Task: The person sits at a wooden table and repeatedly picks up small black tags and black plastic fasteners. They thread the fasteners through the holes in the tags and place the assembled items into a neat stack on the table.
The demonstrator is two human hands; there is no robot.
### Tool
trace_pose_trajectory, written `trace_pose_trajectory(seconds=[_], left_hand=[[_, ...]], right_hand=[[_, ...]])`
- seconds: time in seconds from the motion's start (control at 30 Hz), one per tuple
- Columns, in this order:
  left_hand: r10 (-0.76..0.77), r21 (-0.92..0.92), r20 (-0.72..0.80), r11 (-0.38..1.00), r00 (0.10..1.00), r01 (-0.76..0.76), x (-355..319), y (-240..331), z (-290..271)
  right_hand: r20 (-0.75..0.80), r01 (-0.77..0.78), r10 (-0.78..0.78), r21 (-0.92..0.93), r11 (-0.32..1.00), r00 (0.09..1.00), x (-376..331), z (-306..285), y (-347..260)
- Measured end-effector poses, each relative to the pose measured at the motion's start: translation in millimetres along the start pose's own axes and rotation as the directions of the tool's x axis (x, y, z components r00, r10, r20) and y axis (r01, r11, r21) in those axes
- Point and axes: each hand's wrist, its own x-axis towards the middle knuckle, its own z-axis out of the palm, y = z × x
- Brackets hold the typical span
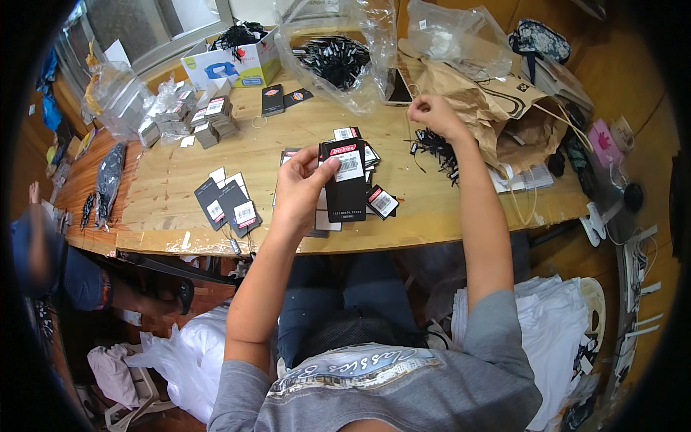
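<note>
Head view: left hand (296, 180), thumb across the front and fingers behind, gripping one upright black tag (346, 194) with a red strip and a white barcode label, above the near middle of the wooden table (162, 187). Right hand (435, 117), raised to the right and farther back, fingers curled and tips drawn together; whether anything is pinched there cannot be told. Beneath and around the held tag, a loose group of tags (382, 202), partly hidden by it. Below the right hand, a bundle of black strings (435, 150). Beside it, a crumpled brown paper bag (471, 101), open to the right. Left of the left hand, a small spread of dark tags (237, 205), labels showing. Farther back, stacked tags (216, 111), a printed carton (248, 76) topped with black strings, and a clear plastic bag (362, 99) containing a dark heap of strings. On the table's far side, a dark-screened phone (398, 87).
</note>
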Motion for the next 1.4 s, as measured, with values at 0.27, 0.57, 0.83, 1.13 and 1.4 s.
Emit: trace_pose_trajectory(seconds=[0.27,0.57,0.83,1.13,1.4], left_hand=[[-0.087,-0.05,0.382,0.992,0.92,0.115,45,9,29],[-0.144,-0.308,0.474,0.897,0.869,0.317,64,8,16],[-0.149,-0.616,0.273,0.732,0.95,0.291,47,15,-36],[-0.009,-0.676,0.221,0.719,0.975,0.16,35,22,-69],[0.063,-0.616,0.094,0.788,0.994,0.008,13,25,-94]], right_hand=[[0.235,0.044,-0.091,0.199,0.979,0.968,-27,-19,-100],[0.041,-0.008,-0.039,0.794,0.607,0.998,-43,38,-78],[0.318,-0.193,-0.073,0.725,0.662,0.945,-84,41,-83],[0.289,-0.183,0.022,0.542,0.82,0.957,-89,33,-69],[-0.109,-0.023,0.057,0.292,0.956,0.992,-72,17,-31]])
